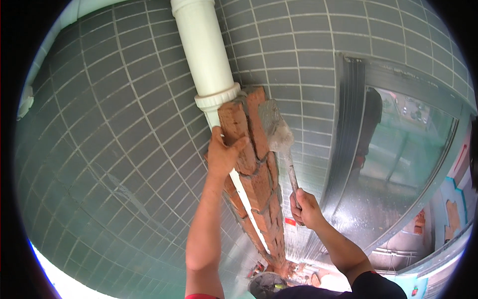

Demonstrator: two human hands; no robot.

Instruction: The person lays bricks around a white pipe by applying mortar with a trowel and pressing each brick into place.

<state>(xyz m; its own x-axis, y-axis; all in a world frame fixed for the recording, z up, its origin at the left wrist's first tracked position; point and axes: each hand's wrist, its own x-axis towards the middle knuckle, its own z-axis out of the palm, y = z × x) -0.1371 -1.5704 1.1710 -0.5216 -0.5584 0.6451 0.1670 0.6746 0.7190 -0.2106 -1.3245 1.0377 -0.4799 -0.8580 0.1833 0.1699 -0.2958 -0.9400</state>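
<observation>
My left hand (223,155) grips the left side of a red brick (231,118) high on a narrow mortared brick column (261,192). In my right hand (306,208) is the handle of a trowel (279,137); its mortar-smeared blade is raised beside the column's upper right, with grey mortar on it. Behind the column runs a white pipe (201,45) with a wide collar (217,94); a narrower white length shows between the bricks below my left hand.
Grey tiled walls (104,94) surround the column. To the right is a metal-framed glass opening (408,144). Below are a bucket (264,285) and brick rubble (291,269). More bricks (419,222) show through the lower right.
</observation>
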